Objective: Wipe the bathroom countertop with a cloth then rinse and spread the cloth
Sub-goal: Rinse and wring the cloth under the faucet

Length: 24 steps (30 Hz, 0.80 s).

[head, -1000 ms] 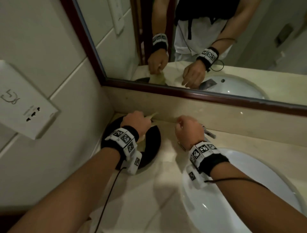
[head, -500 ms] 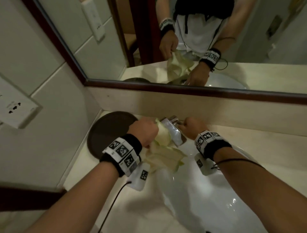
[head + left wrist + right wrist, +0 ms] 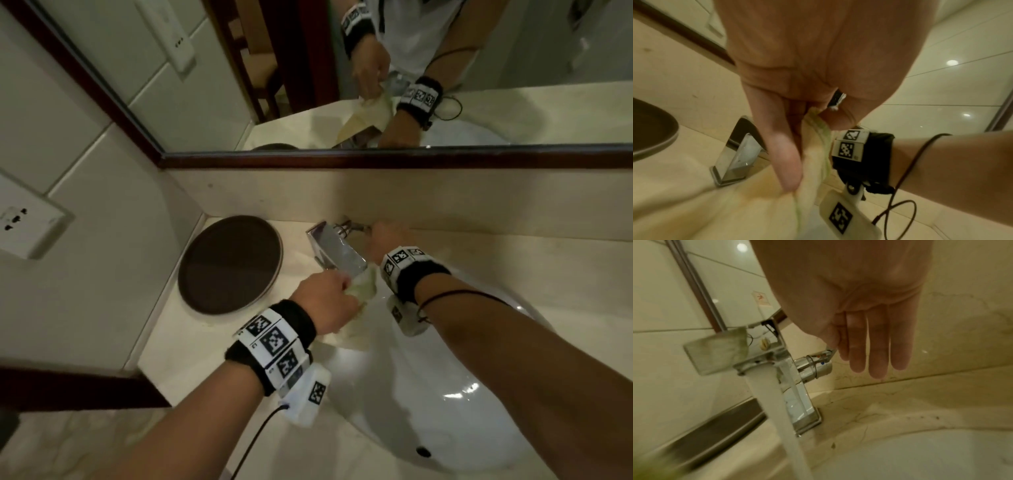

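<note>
Left hand [image 3: 327,301] pinches the cloth [image 3: 359,298] under the faucet [image 3: 337,251], over the sink [image 3: 445,394]. Right hand [image 3: 869,331], fingers [image 3: 879,356] straight, touches the far faucet lever [image 3: 829,352]. Water [image 3: 777,402] runs.

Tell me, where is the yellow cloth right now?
In the head view, the cloth is gripped by the left hand, over the left edge of the sink, just below the faucet spout.
</note>
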Each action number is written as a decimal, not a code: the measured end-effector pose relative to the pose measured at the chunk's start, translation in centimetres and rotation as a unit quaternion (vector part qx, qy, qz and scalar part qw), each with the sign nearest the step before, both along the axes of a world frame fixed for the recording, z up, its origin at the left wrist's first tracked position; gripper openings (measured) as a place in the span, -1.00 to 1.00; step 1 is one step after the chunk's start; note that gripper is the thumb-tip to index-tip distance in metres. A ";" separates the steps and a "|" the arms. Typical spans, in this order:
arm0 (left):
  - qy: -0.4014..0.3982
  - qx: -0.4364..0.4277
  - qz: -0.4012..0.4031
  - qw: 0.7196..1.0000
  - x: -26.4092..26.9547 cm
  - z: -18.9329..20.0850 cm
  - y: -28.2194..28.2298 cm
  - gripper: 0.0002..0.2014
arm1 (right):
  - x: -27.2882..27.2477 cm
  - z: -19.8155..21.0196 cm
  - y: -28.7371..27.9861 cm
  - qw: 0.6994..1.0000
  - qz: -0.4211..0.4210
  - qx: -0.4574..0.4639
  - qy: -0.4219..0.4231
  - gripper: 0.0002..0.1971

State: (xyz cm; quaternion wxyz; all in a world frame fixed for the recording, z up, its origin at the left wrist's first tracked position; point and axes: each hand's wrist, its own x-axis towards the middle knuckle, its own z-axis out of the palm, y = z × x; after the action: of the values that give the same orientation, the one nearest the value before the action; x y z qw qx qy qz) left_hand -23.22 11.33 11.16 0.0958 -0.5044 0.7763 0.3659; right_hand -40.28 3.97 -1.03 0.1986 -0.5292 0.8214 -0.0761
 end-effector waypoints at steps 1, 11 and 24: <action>0.004 0.006 0.007 1.000 -0.2 -0.4 0.2 -0.87 | -0.3 -0.1 0.1 1.000 0.001 -0.003 -0.005 -0.78; 0.176 0.009 0.234 0.956 0.0 -8.6 0.5 -0.81 | 0.0 -3.5 7.6 0.849 -0.116 0.178 -0.484 -0.45; 0.181 0.026 0.381 0.907 -0.8 -14.8 -2.0 -0.54 | -0.2 -5.0 9.0 0.799 -0.191 0.006 -0.570 -0.82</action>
State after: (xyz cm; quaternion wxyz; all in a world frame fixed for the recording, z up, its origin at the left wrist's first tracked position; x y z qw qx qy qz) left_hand -24.03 9.37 -3.62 -0.1795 -0.6841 0.5195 0.4794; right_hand -40.52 12.93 -5.99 0.6156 -0.2214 0.6450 -0.3950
